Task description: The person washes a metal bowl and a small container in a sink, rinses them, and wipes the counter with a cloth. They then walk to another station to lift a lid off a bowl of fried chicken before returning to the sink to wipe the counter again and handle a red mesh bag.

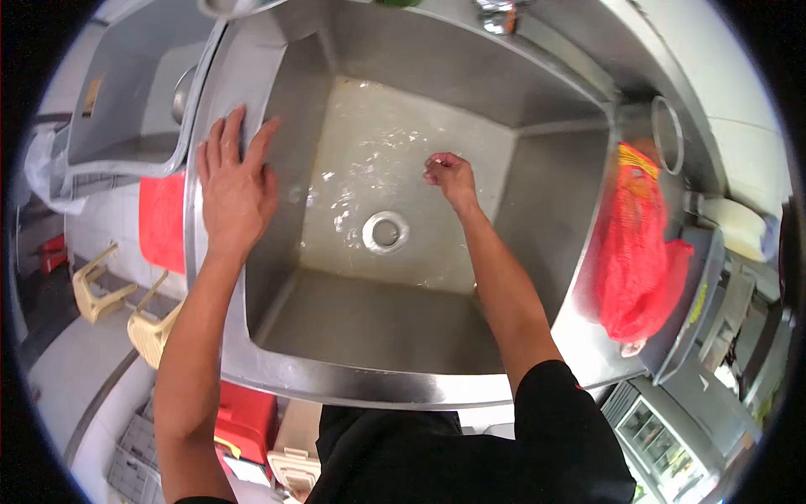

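Note:
A deep steel sink (403, 330) with shallow, rippling water over its bottom fills the middle of the head view. My left hand (235, 185) rests on the sink's left rim, palm down, fingers spread, holding nothing. Inside the basin, above the water, my right hand (449, 178) has its fingers curled together in a pinch. Something tiny and pale shows at those fingertips, too small to name. Left of and below that hand is the round drain (386, 233).
A red mesh bag (634, 252) lies on the right ledge, near a clear round container (667, 134). A grey tub (126, 160) stands at the upper left, with a red stool (162, 220) below it. Metal fixtures (497, 15) sit at the back rim.

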Demonstrator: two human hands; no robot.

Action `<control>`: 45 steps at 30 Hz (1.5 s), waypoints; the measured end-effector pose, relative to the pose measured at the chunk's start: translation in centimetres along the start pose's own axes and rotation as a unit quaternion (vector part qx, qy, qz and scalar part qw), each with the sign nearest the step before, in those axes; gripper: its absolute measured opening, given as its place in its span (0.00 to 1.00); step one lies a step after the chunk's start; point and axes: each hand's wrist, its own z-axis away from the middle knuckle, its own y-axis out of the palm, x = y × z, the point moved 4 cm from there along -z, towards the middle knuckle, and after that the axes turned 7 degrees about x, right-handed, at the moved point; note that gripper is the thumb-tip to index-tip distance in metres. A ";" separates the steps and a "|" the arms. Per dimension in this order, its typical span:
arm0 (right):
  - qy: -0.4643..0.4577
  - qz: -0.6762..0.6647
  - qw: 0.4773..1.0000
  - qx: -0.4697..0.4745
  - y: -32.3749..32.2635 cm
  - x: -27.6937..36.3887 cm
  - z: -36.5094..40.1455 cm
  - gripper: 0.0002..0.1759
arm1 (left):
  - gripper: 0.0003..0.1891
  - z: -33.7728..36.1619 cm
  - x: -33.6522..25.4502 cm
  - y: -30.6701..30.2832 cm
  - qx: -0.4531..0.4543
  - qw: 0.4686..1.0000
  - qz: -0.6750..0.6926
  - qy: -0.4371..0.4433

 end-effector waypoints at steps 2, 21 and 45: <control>0.006 -0.071 0.997 0.008 -2.1 3.6 1.8 0.06 | 0.33 -0.1 0.0 0.0 0.011 1.000 0.017 -0.006; -0.243 0.336 0.876 -0.245 -14.3 27.6 13.8 0.19 | 0.31 0.1 0.2 -0.5 -0.006 1.000 0.012 -0.007; -0.190 0.558 0.808 0.001 2.6 -10.7 -6.4 0.14 | 0.31 0.0 0.1 0.2 0.000 1.000 0.010 -0.004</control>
